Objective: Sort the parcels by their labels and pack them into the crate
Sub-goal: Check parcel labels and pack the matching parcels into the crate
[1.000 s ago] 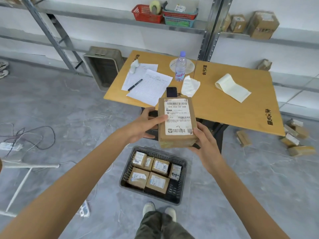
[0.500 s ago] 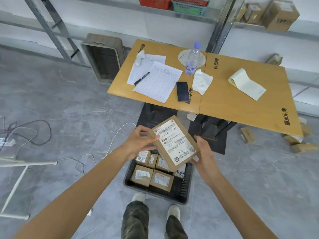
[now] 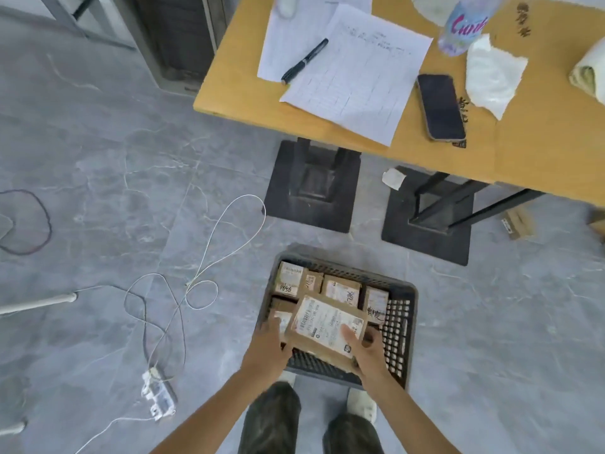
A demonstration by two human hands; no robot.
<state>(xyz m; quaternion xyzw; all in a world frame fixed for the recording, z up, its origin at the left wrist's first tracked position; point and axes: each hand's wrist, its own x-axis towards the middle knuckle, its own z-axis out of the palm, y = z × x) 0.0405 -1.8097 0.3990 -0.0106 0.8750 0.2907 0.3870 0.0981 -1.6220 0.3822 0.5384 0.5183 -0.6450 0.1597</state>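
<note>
A brown cardboard parcel (image 3: 322, 326) with a white shipping label is held low inside the black plastic crate (image 3: 401, 326) on the floor. My left hand (image 3: 266, 347) grips its left edge and my right hand (image 3: 361, 350) grips its right side, thumb on the label. Several smaller labelled parcels (image 3: 340, 288) lie packed along the crate's far side, partly hidden by the held parcel.
A yellow table (image 3: 458, 158) stands beyond the crate with papers (image 3: 357, 77), a pen (image 3: 304, 60), a phone (image 3: 440, 106), a water bottle (image 3: 465, 26) and tissue. White cables (image 3: 196, 283) and a power strip (image 3: 158, 396) lie on the grey floor at left. A loose parcel (image 3: 519, 222) lies under the table at right.
Both hands have lowered the parcel from chest height down into the crate. The view has tilted down toward the floor.
</note>
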